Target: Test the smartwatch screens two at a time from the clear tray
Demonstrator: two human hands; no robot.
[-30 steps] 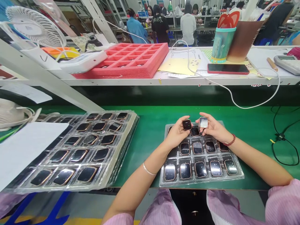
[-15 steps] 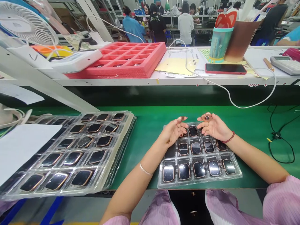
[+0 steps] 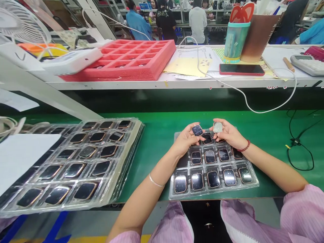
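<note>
My left hand (image 3: pixel 186 139) pinches a square smartwatch body (image 3: pixel 197 130), its dark glass face and gold rim turned toward me. In my right hand (image 3: pixel 230 135) is a second smartwatch body (image 3: pixel 217 127), whose face shines pale with glare. Both hands are over the far part of a clear plastic tray (image 3: pixel 202 194), fingers closed on the watch bodies. Rows of similar dark-faced watch bodies (image 3: pixel 213 179) lie in the tray's pockets. The hands cover part of the far row, and one left-hand pocket (image 3: pixel 182 161) looks dark with no watch body visible.
A stack of clear trays (image 3: pixel 106 199) with more watch bodies stands at left, partly under white paper (image 3: pixel 25 158). The shelf (image 3: pixel 141 85) above carries a red foam tray (image 3: pixel 162 67), a phone (image 3: pixel 241 69) and cups. Black cable (image 3: pixel 295 141) lies at right.
Both watch bodies have been turned so their glass faces show; before, the right one showed its back sensor. The hands stay over the tray's far part. The view has shifted slightly.
</note>
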